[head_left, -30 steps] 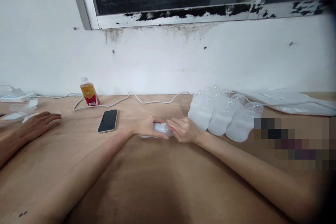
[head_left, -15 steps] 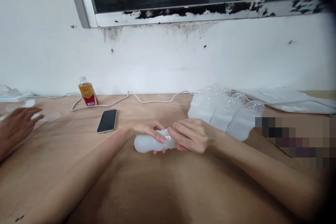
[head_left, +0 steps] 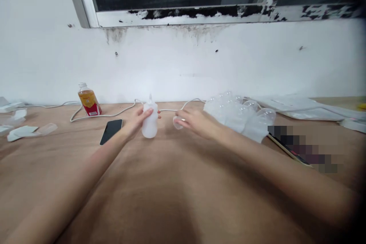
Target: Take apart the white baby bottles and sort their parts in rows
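My left hand (head_left: 138,120) is wrapped round a frosted white bottle (head_left: 150,126) with a waisted body and a narrow pointed tip. It is held upright, tip uppermost, above the wooden table. To its right, my right hand (head_left: 192,120) grips a small clear cap (head_left: 177,123), apart from the bottle; fingers hide part of the cap. Just beyond my right hand and wrist is a cluster of similar frosted bottles (head_left: 233,112) with clear domed tops, partly hidden by my forearm.
A phone (head_left: 111,131) lies left of my left hand, partly behind my forearm. Behind it stands a drink bottle (head_left: 89,101). A white cable (head_left: 118,113) runs along the wall. Clear and white plastic pieces (head_left: 24,132) lie far left, a flat plastic bag (head_left: 303,108) at back right.
The bottle has gone from lying sideways between both hands to upright in my left hand. My right hand has drawn away with the clear cap. Another person's hand at far left has left view.
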Motion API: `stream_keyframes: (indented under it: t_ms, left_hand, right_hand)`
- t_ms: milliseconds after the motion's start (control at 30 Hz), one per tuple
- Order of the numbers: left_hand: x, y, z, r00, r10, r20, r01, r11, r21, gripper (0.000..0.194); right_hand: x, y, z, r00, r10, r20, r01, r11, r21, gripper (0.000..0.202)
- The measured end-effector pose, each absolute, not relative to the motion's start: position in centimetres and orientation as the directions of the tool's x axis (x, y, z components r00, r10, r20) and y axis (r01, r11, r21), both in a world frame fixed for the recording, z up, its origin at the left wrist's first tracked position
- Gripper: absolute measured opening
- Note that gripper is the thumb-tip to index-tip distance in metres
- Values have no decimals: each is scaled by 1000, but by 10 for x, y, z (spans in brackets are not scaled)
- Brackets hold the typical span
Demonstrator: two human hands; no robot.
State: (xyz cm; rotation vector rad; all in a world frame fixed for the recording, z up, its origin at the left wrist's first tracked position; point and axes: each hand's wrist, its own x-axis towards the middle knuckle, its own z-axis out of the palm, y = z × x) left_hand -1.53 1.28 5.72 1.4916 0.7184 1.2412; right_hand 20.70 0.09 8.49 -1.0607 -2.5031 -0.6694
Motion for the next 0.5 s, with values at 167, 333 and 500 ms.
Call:
stream_keyframes:
  t_ms: [167,333,500]
  left_hand:
    - [4,22,28,118,952,284,126,-298,946,39]
    - [-1,22,11,155,949,273,239,-305,922,41]
    - [13,14,10,301,880,368,615,-474,630,36]
  right_hand:
    - [198,45,32,-567,732,377,822,474,317,10]
    - [212,48,27,-501,739,451,865,424,267,18]
    - [204,27,31,-481,755,446,691,639,-337,55]
